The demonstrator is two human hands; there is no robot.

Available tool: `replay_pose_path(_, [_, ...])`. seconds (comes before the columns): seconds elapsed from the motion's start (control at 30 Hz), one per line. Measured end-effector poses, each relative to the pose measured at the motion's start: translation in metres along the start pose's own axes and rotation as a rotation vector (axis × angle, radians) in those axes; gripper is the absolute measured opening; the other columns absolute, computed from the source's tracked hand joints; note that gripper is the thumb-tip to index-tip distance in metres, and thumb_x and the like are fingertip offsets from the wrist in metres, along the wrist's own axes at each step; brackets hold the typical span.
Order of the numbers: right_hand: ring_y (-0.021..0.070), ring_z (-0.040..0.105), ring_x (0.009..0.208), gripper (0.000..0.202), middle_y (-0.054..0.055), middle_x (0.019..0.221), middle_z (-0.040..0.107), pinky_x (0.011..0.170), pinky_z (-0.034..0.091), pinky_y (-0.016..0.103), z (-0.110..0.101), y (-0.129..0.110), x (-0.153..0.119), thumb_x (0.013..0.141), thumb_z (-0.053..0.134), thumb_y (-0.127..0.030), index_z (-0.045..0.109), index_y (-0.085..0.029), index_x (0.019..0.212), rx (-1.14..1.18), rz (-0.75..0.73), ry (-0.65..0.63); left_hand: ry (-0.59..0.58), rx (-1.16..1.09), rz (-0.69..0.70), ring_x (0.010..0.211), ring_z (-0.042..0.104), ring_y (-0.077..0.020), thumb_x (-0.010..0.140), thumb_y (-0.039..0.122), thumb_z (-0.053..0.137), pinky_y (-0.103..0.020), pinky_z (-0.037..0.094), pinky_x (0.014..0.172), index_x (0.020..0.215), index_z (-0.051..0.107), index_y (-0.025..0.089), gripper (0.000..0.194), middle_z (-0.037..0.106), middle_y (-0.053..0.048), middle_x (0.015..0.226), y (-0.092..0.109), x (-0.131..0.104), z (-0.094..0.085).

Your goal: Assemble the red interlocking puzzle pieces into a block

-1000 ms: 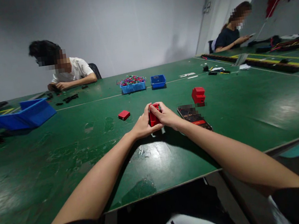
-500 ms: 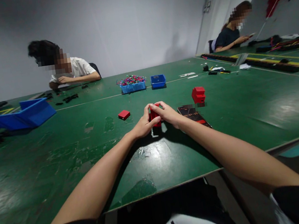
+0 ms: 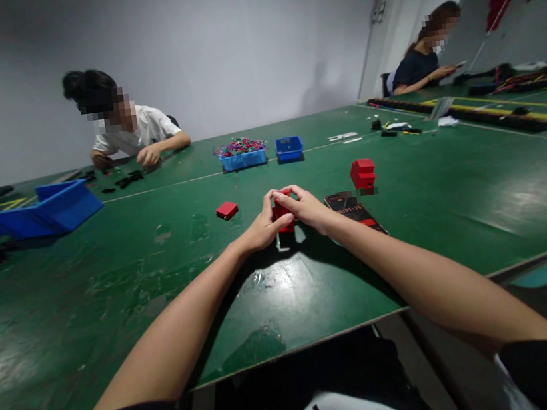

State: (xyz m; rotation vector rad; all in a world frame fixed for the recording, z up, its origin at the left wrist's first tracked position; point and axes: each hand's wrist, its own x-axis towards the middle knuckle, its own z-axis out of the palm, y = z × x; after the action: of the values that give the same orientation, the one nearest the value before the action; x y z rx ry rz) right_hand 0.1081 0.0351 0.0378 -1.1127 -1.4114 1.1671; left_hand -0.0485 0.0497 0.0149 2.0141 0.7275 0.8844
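Note:
Both my hands close around a small red block-like piece on the green table. My left hand grips it from the left, thumb across the near side. From the right, my right hand holds the same piece, fingers over its top. Much of the piece is hidden by the fingers, so its exact kind does not show. A flat red square piece lies to the left of my hands. To the right stands a red notched block, beside a phone showing a timer.
Farther back are a light-blue tray heaped with coloured bits and a dark-blue tray. A large blue bin stands at left. Two people sit across the table; one handles small dark parts, the other holds a phone.
My hands stay almost still around the red piece. The person at the back left has shifted right, one hand lowered toward the tabletop.

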Motion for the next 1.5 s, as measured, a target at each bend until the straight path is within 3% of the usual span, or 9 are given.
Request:
replay_pose_path(0.2, [0.0152,0.057,0.077,0.053,0.000,0.083,0.064,0.068,0.047,0.027,0.001,0.004,0.002,0.075,0.065,-0.065,0.059,-0.020,0.104,-0.047,-0.037,0.009,0.005,0.043,0.011,0.132,0.049,-0.0307,0.088,0.053,0.057,-0.047,0.037,0.113,0.149,0.013,0.015,0.085,0.042,-0.020,0.146,0.000,-0.001,-0.002])
replay_pose_path(0.33, [0.0160,0.058,0.079,0.051,0.000,0.085,0.065,0.072,0.047,0.028,0.000,0.006,0.003,0.080,0.060,-0.065,0.060,-0.021,0.104,-0.103,-0.066,0.006,0.062,0.119,-0.063,0.108,0.064,-0.0284,0.085,0.057,0.057,-0.048,0.048,0.099,0.148,0.016,0.015,0.085,0.062,-0.014,0.122,0.000,-0.004,-0.002])
replay_pose_path(0.47, [0.0165,0.060,0.086,0.047,0.001,0.092,0.067,0.077,0.048,0.029,0.000,0.007,0.005,0.084,0.057,-0.062,0.061,-0.021,0.107,-0.167,-0.096,0.013,0.092,0.171,-0.078,0.096,0.068,-0.0272,0.087,0.062,0.052,-0.046,0.050,0.094,0.148,0.019,0.016,0.083,0.067,-0.011,0.111,-0.001,-0.007,-0.001])
replay_pose_path(0.67, [0.0159,0.060,0.081,0.045,0.000,0.089,0.068,0.075,0.049,0.028,0.003,0.008,0.002,0.084,0.058,-0.062,0.062,-0.023,0.107,-0.198,-0.085,0.022,0.335,0.192,-0.213,0.089,0.067,-0.0262,0.098,0.058,0.022,-0.046,0.050,0.091,0.142,0.037,0.018,0.062,0.069,-0.009,0.098,-0.001,-0.003,-0.001])
replay_pose_path(0.87, [0.0163,0.059,0.081,0.047,0.001,0.093,0.068,0.075,0.048,0.029,0.005,0.007,-0.001,0.086,0.055,-0.062,0.061,-0.024,0.111,-0.298,-0.142,0.007,0.681,0.757,-0.277,0.134,0.042,-0.0376,0.088,0.045,0.051,-0.057,0.032,0.112,0.133,0.048,0.015,0.054,0.049,-0.020,0.142,0.002,-0.002,-0.015])
replay_pose_path(1.0, [0.0171,0.060,0.081,0.048,0.002,0.095,0.068,0.076,0.047,0.030,0.006,0.005,-0.004,0.087,0.053,-0.063,0.060,-0.023,0.113,-0.330,-0.143,0.003,0.643,0.924,-0.526,0.149,0.013,-0.0486,0.083,0.045,0.058,-0.068,0.013,0.115,0.142,0.040,0.007,0.071,0.024,-0.029,0.158,-0.006,-0.007,-0.023])
replay_pose_path(1.13, [0.0173,0.060,0.081,0.046,0.002,0.095,0.068,0.076,0.047,0.030,0.006,0.003,-0.006,0.088,0.053,-0.062,0.060,-0.024,0.113,-0.343,-0.151,-0.004,0.541,0.904,-0.669,0.142,0.026,-0.0549,0.083,0.051,0.057,-0.074,0.021,0.109,0.141,0.040,0.005,0.076,0.031,-0.035,0.153,-0.021,-0.011,-0.030])
replay_pose_path(1.3, [0.0176,0.061,0.081,0.045,0.002,0.096,0.068,0.077,0.047,0.031,0.007,0.001,-0.007,0.089,0.052,-0.061,0.060,-0.024,0.112,-0.376,-0.169,-0.007,0.440,0.803,-0.372,0.133,0.047,-0.0381,0.082,0.040,0.059,-0.053,0.038,0.111,0.142,0.037,0.006,0.071,0.050,-0.027,0.139,-0.030,-0.010,-0.030])
replay_pose_path(1.5, [0.0186,0.064,0.082,0.041,0.002,0.097,0.070,0.078,0.047,0.032,0.005,-0.002,-0.010,0.091,0.051,-0.058,0.059,-0.025,0.115,-0.416,-0.217,-0.019,0.161,0.409,0.058,0.113,0.064,-0.0247,0.080,0.023,0.058,-0.047,0.048,0.105,0.151,0.021,0.015,0.080,0.056,-0.018,0.136,-0.026,-0.004,-0.014])
